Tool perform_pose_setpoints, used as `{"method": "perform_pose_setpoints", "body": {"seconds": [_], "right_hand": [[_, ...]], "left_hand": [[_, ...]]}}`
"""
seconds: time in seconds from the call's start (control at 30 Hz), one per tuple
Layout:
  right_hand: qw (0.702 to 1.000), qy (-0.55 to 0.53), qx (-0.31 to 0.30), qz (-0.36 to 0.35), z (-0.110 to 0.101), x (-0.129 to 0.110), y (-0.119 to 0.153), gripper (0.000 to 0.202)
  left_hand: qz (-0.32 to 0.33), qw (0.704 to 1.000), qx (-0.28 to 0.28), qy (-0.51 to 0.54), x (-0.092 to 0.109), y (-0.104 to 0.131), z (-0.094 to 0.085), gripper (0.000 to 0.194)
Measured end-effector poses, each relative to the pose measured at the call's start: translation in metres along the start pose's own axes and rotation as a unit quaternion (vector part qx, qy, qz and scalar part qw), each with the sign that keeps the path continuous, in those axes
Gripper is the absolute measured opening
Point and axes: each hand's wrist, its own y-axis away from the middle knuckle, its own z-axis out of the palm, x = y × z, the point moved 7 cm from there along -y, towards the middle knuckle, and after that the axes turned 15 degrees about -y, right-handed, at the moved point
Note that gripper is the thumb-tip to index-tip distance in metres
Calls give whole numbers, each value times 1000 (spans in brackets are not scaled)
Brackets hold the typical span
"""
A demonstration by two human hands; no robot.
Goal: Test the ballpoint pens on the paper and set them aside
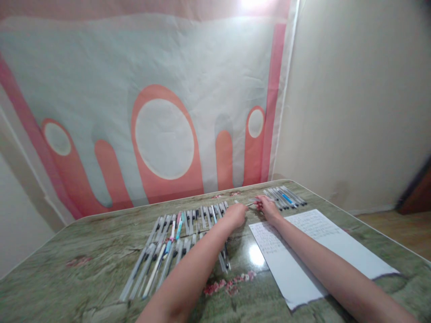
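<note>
Over the far middle of the table, my left hand (236,214) has its fingers curled together, and what they hold is hidden. Just to its right, my right hand (267,208) pinches a thin clear pen (253,200) that points toward my left hand. Rows of pens (161,224), mostly clear with dark grips, lie left of my hands, partly behind my left forearm. Among them are a light blue pen (179,228) and a pink and white pen (173,229). Beyond my right hand lies a smaller row of pens (278,197) with a bright blue pen (286,197) in it.
Two sheets of paper with handwriting (353,251) lie under and beside my right forearm. The green marble-patterned table (84,246) has a printed flower strip. Behind it hangs a pink and grey patterned cloth (205,67), with a plain wall (343,98) to the right.
</note>
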Motion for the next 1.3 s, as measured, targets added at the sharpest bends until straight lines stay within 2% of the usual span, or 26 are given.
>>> {"method": "perform_pose_setpoints", "body": {"seconds": [0.07, 0.17, 0.27, 0.43, 0.6, 0.7, 0.83, 0.93, 1.03, 1.13, 1.3], "right_hand": [[1000, -4, 2, 1, -1, 1, -2, 23], [1000, -10, 2, 2, 0, 1, -2, 22], [1000, -16, -4, 7, 1, 2, -1, 21], [1000, -14, -7, 8, 1, 1, 0, 20], [1000, -9, -10, 11, 0, 2, 0, 20], [1000, -5, -12, 10, 0, 2, -1, 19], [1000, 7, -5, 12, -2, 3, -1, 21], [1000, 2, -8, 12, -2, 2, -1, 20], [1000, -9, -13, 13, -2, 2, 1, 19], [1000, -12, -12, 17, -2, 3, 1, 19], [1000, -5, -8, 14, -4, 5, -1, 21]], "left_hand": [[-25, 998, 28, -46, -23, -16, -3, 37], [-27, 997, 38, -64, -41, -31, -1, 42], [-17, 996, 35, -75, -44, -39, 5, 40], [-12, 995, 17, -93, -45, -45, 16, 24], [-13, 995, 15, -94, -48, -40, 16, 24], [5, 996, 26, -88, -41, -29, 15, 25], [42, 992, 60, -105, -16, -8, 15, 23], [41, 991, 59, -116, 1, 5, 18, 24], [20, 993, 58, -99, 5, 12, 17, 25], [-11, 995, 70, -77, -11, 16, 11, 26], [-116, 989, 60, -68, -73, 22, 5, 36]]}}
